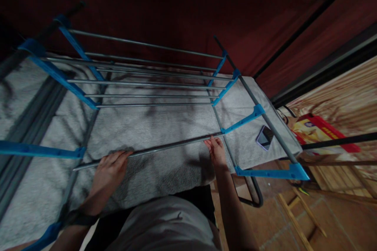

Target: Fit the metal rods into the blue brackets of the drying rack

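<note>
A grey metal rod lies level across the front of a rack frame made of grey tubes and blue plastic brackets. My left hand grips the rod near its left end, fingers curled over it. My right hand holds the rod close to its right end, just short of a blue bracket. The rod's left end sits free, a little apart from the left blue bracket. Several rods are fitted higher up between blue side pieces.
A grey fuzzy blanket covers the bed under the rack. A phone lies on the blanket at the right. A red and yellow box and wooden slats are on the floor to the right. A dark red wall is behind.
</note>
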Demonstrator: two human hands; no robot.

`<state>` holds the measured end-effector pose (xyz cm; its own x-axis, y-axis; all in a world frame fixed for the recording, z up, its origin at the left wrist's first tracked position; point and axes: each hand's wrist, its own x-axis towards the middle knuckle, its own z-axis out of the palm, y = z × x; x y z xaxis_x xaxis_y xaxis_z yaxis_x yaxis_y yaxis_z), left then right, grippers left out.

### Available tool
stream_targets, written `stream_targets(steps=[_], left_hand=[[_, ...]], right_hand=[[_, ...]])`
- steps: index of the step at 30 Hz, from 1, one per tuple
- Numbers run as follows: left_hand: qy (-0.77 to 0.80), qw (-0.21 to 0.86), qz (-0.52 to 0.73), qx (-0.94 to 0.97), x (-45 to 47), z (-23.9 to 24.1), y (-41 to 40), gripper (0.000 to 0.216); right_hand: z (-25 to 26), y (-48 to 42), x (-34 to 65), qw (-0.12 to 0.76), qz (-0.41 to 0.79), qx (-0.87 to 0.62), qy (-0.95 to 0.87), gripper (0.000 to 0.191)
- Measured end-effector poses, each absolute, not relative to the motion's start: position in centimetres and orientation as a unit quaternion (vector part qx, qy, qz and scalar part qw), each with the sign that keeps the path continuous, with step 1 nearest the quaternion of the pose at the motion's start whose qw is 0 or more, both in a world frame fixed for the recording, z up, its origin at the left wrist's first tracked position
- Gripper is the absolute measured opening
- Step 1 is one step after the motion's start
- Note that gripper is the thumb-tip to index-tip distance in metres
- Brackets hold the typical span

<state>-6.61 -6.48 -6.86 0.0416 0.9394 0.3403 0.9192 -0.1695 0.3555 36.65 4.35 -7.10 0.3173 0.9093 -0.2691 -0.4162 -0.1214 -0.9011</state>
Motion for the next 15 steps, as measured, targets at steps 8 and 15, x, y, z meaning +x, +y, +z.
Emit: stream_targets(steps=[8, 15], left_hand=[[0.638, -0.004, 0.245, 0.73, -6.41, -6.7, -6.49, 0.036], [0.629, -0.012, 0.25, 0.736, -6.51, -7.29, -6.45, 0.036]], right_hand=[[-6.23, 4.49, 36.49, 0.621, 0.551, -0.519, -0.204, 0.063], [-6.38, 4.39, 36.55, 0.62, 0.548, -0.521, -0.209, 0.055]])
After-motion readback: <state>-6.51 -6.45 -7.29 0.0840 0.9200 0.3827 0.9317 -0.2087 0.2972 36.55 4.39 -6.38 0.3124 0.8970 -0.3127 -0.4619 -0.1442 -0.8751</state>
